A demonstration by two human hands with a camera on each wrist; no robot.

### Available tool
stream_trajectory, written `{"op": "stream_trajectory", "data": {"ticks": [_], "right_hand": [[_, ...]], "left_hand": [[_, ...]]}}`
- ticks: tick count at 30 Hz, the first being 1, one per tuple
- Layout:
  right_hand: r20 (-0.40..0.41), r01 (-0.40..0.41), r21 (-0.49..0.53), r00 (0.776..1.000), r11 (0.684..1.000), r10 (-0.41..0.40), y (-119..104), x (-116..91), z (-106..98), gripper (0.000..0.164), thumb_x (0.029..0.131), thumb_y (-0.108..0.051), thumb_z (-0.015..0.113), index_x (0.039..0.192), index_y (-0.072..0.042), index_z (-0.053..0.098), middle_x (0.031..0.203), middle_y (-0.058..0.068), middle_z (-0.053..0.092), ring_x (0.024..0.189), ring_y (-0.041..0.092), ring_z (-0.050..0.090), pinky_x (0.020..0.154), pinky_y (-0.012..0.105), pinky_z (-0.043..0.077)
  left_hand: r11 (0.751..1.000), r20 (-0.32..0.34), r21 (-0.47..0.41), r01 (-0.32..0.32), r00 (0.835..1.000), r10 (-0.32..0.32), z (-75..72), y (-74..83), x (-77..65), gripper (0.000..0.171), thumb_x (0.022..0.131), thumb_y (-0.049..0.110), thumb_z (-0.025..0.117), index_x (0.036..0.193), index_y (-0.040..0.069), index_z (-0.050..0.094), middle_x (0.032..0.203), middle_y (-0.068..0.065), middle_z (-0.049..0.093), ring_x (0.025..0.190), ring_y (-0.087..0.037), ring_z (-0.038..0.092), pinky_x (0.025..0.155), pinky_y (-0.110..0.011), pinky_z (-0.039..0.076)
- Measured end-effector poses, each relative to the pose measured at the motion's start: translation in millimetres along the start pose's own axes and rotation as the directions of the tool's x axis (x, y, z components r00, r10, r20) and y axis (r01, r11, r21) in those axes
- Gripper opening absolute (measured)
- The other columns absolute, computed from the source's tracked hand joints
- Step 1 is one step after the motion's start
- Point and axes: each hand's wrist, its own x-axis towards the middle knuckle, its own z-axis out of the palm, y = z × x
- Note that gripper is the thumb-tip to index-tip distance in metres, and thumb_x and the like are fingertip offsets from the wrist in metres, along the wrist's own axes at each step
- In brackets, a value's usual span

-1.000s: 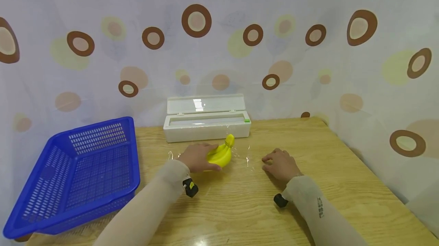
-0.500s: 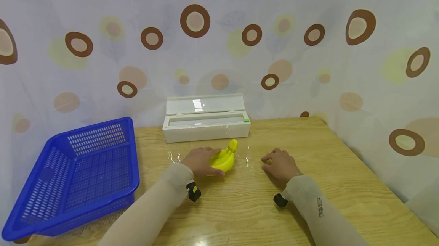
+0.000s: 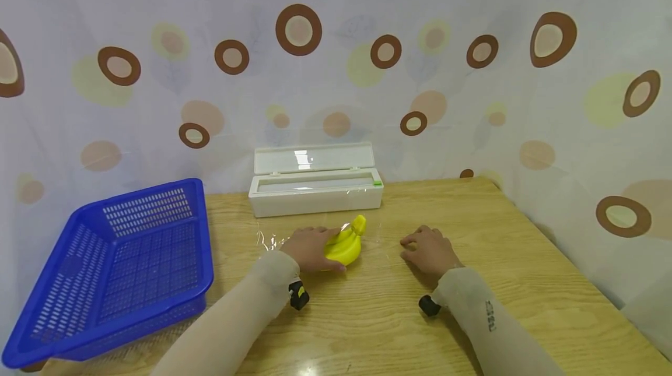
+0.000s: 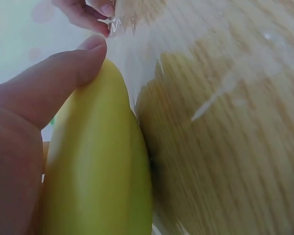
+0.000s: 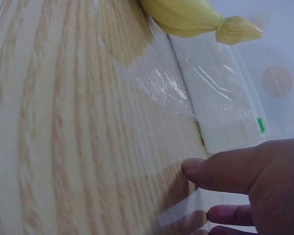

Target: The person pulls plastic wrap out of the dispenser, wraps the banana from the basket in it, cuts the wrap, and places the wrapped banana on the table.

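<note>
Inside the left hand [image 3: 310,249], bananas [image 3: 344,248] are being held over clear film [image 5: 157,85], which risks being wrinkled by dragging; the right hand's [image 3: 431,252] grip cannot be told.

The bananas [image 3: 345,248] have slid a touch rightward along the front of the white box [image 3: 317,204], and the left hand [image 3: 313,249] has gone with them. A second ago the stem overlapped the box's lower front edge from here; now it sits just clear, on the person's side. Right of the bananas, the clear film's [image 3: 270,242] bright glints have faded.
</note>
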Motion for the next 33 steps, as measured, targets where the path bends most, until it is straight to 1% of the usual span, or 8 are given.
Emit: {"op": "stream_trajectory", "data": {"ticks": [8, 10, 15, 20, 26, 29, 31, 33], "right_hand": [[0.003, 0.005, -0.006, 1.000, 1.000, -0.005, -4, 1, -1, 0.031, 0.095, -0.031, 0.067, 0.121, -0.017, 0.073, 0.125, 0.018, 0.060, 0.115, 0.044, 0.054, 0.094, 0.066, 0.044], [0.009, 0.003, -0.005, 1.000, 1.000, -0.003, -5, 0, -2, 0.031, 0.095, -0.031, 0.067, 0.122, -0.016, 0.072, 0.126, 0.018, 0.060, 0.115, 0.044, 0.053, 0.095, 0.067, 0.044], [0.009, -0.001, -0.010, 1.000, 1.000, 0.001, -7, 1, -2, 0.032, 0.095, -0.031, 0.067, 0.122, -0.016, 0.072, 0.128, 0.020, 0.059, 0.116, 0.044, 0.053, 0.094, 0.067, 0.044], [0.007, -0.005, -0.003, 1.000, 1.000, 0.005, -8, 2, -1, 0.033, 0.094, -0.032, 0.068, 0.122, -0.015, 0.072, 0.127, 0.020, 0.060, 0.115, 0.044, 0.053, 0.093, 0.066, 0.044], [0.021, -0.008, 0.034, 1.000, 0.999, 0.007, -6, 4, -1, 0.037, 0.095, -0.033, 0.065, 0.126, -0.013, 0.069, 0.127, 0.018, 0.062, 0.117, 0.043, 0.054, 0.095, 0.065, 0.045], [-0.004, 0.016, 0.067, 1.000, 0.998, -0.016, -9, 4, -3, 0.039, 0.097, -0.032, 0.064, 0.129, -0.011, 0.067, 0.128, 0.017, 0.063, 0.118, 0.042, 0.056, 0.097, 0.063, 0.046], [-0.046, 0.054, 0.069, 0.998, 0.996, -0.051, -14, 4, -5, 0.039, 0.097, -0.031, 0.065, 0.130, -0.010, 0.067, 0.127, 0.016, 0.065, 0.115, 0.038, 0.060, 0.096, 0.058, 0.049], [-0.094, 0.101, 0.070, 0.991, 0.992, -0.094, -22, 3, -9, 0.038, 0.097, -0.030, 0.066, 0.129, -0.009, 0.067, 0.126, 0.015, 0.067, 0.111, 0.035, 0.062, 0.094, 0.055, 0.051]], "left_hand": [[1.000, -0.013, 0.011, -0.003, 1.000, 0.003, -4.9, 0.3, -5.1, 0.092, 0.081, 0.067, 0.071, 0.156, 0.024, 0.037, 0.153, -0.006, 0.050, 0.139, -0.031, 0.049, 0.118, -0.049, 0.036], [1.000, -0.016, 0.004, -0.006, 1.000, 0.006, -6.2, 0.1, -6.9, 0.093, 0.081, 0.066, 0.071, 0.156, 0.024, 0.036, 0.154, -0.006, 0.049, 0.139, -0.031, 0.048, 0.119, -0.049, 0.036], [0.999, -0.046, -0.020, -0.027, 0.999, 0.026, -9.5, -4.1, -12.2, 0.092, 0.080, 0.065, 0.072, 0.155, 0.025, 0.037, 0.154, -0.006, 0.049, 0.140, -0.032, 0.049, 0.117, -0.049, 0.038], [0.998, -0.102, -0.038, -0.051, 0.994, 0.047, -13.6, -11.9, -24.0, 0.089, 0.079, 0.063, 0.075, 0.153, 0.025, 0.042, 0.154, -0.004, 0.050, 0.140, -0.032, 0.048, 0.117, -0.051, 0.039], [0.997, -0.157, -0.010, -0.078, 0.985, 0.075, -18.9, -18.9, -42.8, 0.082, 0.081, 0.061, 0.075, 0.149, 0.026, 0.047, 0.152, 0.000, 0.051, 0.142, -0.028, 0.045, 0.118, -0.051, 0.036], [0.994, -0.182, -0.009, -0.106, 0.978, 0.103, -22.3, -20.3, -51.4, 0.078, 0.082, 0.058, 0.075, 0.147, 0.024, 0.050, 0.151, -0.001, 0.052, 0.141, -0.028, 0.046, 0.119, -0.052, 0.035], [0.991, -0.203, -0.009, -0.130, 0.971, 0.125, -23.9, -21.3, -56.8, 0.074, 0.082, 0.055, 0.076, 0.145, 0.023, 0.053, 0.149, -0.002, 0.054, 0.140, -0.029, 0.047, 0.118, -0.053, 0.035], [0.990, -0.219, 0.019, -0.143, 0.965, 0.144, -24.2, -23.1, -61.8, 0.072, 0.082, 0.055, 0.077, 0.143, 0.023, 0.055, 0.147, -0.002, 0.055, 0.139, -0.028, 0.048, 0.118, -0.052, 0.036]]}}
